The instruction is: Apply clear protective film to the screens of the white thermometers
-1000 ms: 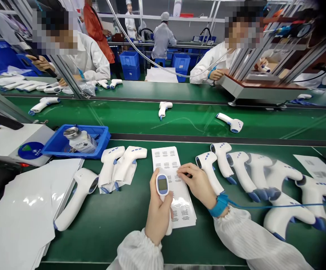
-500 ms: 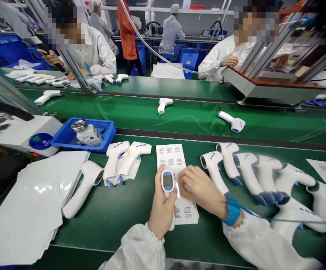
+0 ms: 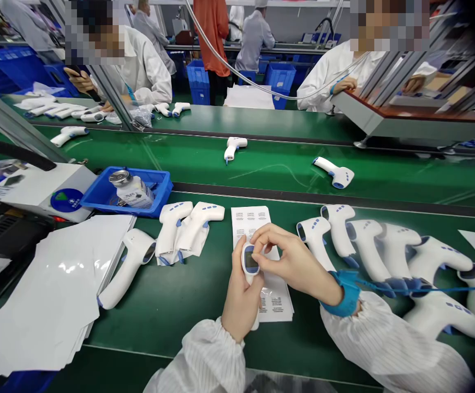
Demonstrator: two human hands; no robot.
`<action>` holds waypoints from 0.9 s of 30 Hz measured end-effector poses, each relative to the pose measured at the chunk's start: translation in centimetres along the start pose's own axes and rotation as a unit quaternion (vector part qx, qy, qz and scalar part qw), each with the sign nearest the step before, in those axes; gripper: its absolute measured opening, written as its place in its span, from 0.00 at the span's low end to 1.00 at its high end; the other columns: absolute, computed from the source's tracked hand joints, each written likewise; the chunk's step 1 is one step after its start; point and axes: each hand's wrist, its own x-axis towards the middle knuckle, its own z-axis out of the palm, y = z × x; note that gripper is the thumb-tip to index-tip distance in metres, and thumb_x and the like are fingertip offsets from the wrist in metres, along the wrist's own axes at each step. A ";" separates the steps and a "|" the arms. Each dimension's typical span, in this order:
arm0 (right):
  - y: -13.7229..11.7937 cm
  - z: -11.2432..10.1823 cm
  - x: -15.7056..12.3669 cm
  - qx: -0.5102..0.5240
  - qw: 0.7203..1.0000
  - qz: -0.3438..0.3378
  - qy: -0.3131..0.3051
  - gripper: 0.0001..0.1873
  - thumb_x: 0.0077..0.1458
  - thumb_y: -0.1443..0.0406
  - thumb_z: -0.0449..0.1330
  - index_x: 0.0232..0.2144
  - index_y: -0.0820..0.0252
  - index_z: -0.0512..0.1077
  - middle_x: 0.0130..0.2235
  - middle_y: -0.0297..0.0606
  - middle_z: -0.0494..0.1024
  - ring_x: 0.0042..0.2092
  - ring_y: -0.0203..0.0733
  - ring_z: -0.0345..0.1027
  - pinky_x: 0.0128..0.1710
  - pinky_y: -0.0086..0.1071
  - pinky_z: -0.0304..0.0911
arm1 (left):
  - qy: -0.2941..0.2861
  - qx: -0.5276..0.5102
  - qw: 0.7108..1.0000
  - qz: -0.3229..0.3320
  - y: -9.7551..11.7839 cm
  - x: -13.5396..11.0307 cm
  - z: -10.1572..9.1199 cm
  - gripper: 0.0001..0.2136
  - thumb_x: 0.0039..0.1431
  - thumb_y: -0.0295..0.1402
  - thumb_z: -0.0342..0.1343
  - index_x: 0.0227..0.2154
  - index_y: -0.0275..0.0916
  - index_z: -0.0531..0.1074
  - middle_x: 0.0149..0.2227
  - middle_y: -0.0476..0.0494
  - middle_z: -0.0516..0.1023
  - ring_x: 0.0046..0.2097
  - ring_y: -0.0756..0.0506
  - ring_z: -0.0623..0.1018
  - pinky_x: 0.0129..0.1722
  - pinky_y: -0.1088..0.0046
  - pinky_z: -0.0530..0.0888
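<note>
My left hand [image 3: 241,297] is wrapped round the handle of a white thermometer gun [image 3: 249,261], screen end up, above the green bench. My right hand [image 3: 289,259] pinches at the top of that gun's screen with thumb and forefinger; a small label may be between them, too small to tell. A blue wrist strap [image 3: 344,292] sits on my right wrist. Under both hands lies a white label sheet [image 3: 254,218] with rows of small printed stickers.
A row of several white thermometer guns [image 3: 368,245] lies to the right. Two more guns [image 3: 188,226] and one [image 3: 126,267] lie left, by white sheets [image 3: 45,295] and a blue tray [image 3: 147,196] with a bottle. Guns [image 3: 233,147] ride the belt; people in white coats work opposite.
My right hand lifted off the label sheet and came up to the top of the gun's screen. The gun tipped slightly towards me. The view shifted a little.
</note>
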 end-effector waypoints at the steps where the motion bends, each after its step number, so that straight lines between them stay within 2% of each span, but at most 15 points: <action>1: 0.0 0.1 0.2 0.002 1.000 -0.001 0.001 0.09 0.49 0.75 0.58 0.26 0.57 0.69 0.38 0.34 0.74 0.41 0.38 0.69 0.41 0.32 0.63 | 0.001 0.008 1.000 -0.002 -0.1 0.0 0.0 0.29 0.64 0.37 0.51 0.66 0.50 0.48 0.66 0.42 0.60 0.62 0.38 0.66 0.56 0.59 0.71; 6: 0.1 0.2 0.6 0.004 1.000 0.008 0.002 0.08 0.50 0.74 0.58 0.26 0.57 0.68 0.36 0.33 0.76 0.39 0.38 0.69 0.38 0.32 0.64 | 0.007 0.041 0.999 0.010 -0.3 0.0 -0.1 0.30 0.64 0.37 0.51 0.66 0.49 0.47 0.64 0.40 0.61 0.55 0.38 0.74 0.48 0.61 0.76; 9: 0.1 0.2 0.8 0.003 1.000 0.011 0.007 0.07 0.50 0.73 0.57 0.25 0.57 0.68 0.35 0.33 0.76 0.38 0.38 0.69 0.38 0.32 0.64 | -0.004 0.014 1.000 -0.010 -0.1 -0.1 -0.1 0.30 0.63 0.36 0.50 0.66 0.51 0.47 0.64 0.39 0.61 0.40 0.44 0.79 0.36 0.67 0.79; 11: 0.1 0.2 0.9 0.004 1.000 0.012 0.009 0.07 0.50 0.73 0.57 0.25 0.57 0.68 0.35 0.34 0.76 0.37 0.38 0.69 0.38 0.32 0.65 | -0.011 -0.011 0.999 -0.028 0.1 -0.1 -0.1 0.30 0.63 0.35 0.50 0.66 0.52 0.47 0.65 0.38 0.60 0.27 0.51 0.76 0.26 0.71 0.76; 13: 0.1 0.3 1.0 0.005 1.000 0.012 0.009 0.07 0.50 0.73 0.57 0.25 0.57 0.68 0.34 0.33 0.76 0.37 0.38 0.69 0.38 0.33 0.65 | -0.014 -0.024 0.999 -0.042 0.2 -0.1 0.0 0.30 0.63 0.35 0.50 0.66 0.53 0.46 0.65 0.37 0.58 0.20 0.57 0.69 0.20 0.74 0.73; 16: 0.1 0.4 1.0 0.007 1.000 0.016 0.010 0.07 0.49 0.73 0.57 0.25 0.57 0.68 0.33 0.32 0.75 0.36 0.37 0.68 0.38 0.32 0.65 | -0.015 -0.024 0.998 -0.057 0.4 -0.1 0.0 0.31 0.64 0.37 0.51 0.66 0.55 0.44 0.66 0.38 0.58 0.18 0.58 0.66 0.18 0.75 0.70; 19: 0.1 0.5 0.9 0.012 1.000 0.017 0.011 0.07 0.49 0.74 0.57 0.25 0.57 0.68 0.34 0.33 0.75 0.36 0.37 0.68 0.38 0.32 0.64 | -0.016 -0.012 0.998 -0.063 0.5 -0.1 0.1 0.31 0.63 0.39 0.51 0.66 0.55 0.43 0.66 0.38 0.57 0.19 0.57 0.68 0.18 0.74 0.71; 22: 0.1 0.5 0.9 0.015 1.000 0.014 0.011 0.07 0.49 0.74 0.57 0.25 0.57 0.69 0.34 0.33 0.75 0.37 0.37 0.68 0.38 0.32 0.64 | -0.012 0.004 0.998 -0.057 0.6 -0.1 0.0 0.33 0.63 0.41 0.51 0.66 0.53 0.42 0.66 0.38 0.56 0.31 0.48 0.78 0.24 0.72 0.74; 24: 0.2 0.5 0.9 0.015 1.000 0.013 0.010 0.07 0.49 0.74 0.57 0.25 0.57 0.69 0.34 0.32 0.75 0.37 0.37 0.68 0.38 0.32 0.64 | -0.017 0.000 0.999 -0.050 0.6 -0.2 -0.1 0.34 0.62 0.42 0.52 0.67 0.53 0.41 0.66 0.38 0.57 0.35 0.45 0.79 0.26 0.71 0.75; 27: 0.2 0.5 0.9 0.016 1.000 0.011 0.012 0.07 0.49 0.74 0.57 0.25 0.57 0.68 0.33 0.32 0.75 0.36 0.36 0.68 0.38 0.32 0.64 | -0.030 -0.033 0.998 -0.049 0.5 -0.4 -0.2 0.33 0.63 0.44 0.50 0.67 0.54 0.41 0.63 0.38 0.62 0.26 0.49 0.76 0.22 0.70 0.74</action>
